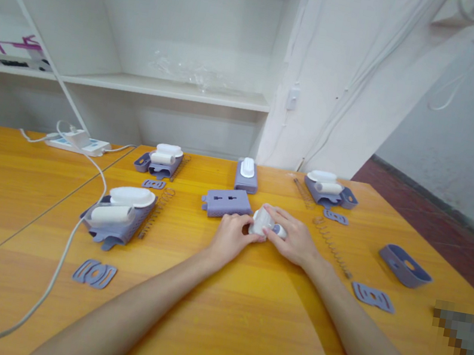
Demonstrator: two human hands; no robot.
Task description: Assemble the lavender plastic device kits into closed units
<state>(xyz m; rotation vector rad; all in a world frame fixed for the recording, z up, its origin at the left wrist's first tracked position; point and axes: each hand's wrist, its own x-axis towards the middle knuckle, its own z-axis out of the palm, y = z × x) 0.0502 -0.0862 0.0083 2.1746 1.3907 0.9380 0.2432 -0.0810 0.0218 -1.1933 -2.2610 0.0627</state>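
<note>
Both my hands meet over the middle of the table around a small white plastic part (262, 220). My left hand (231, 236) pinches its left and lower edge. From the other side my right hand (293, 235) grips it with bent fingers. A short white piece with a bluish-grey end (279, 230) shows by my right fingers; whether it joins the white part I cannot tell. Just beyond my left hand lies a purple perforated plastic box (227, 203) with two slots facing up. Right of my hands lies a metal spring (330, 244).
Purple boxes with white lids and rolls sit at left (119, 212), back left (165, 162) and back right (324, 189). Flat purple plates (94, 273), a purple oval tray (405, 266) and another box (246, 177) lie about. A white cable (65, 252) runs from a power strip (79, 144).
</note>
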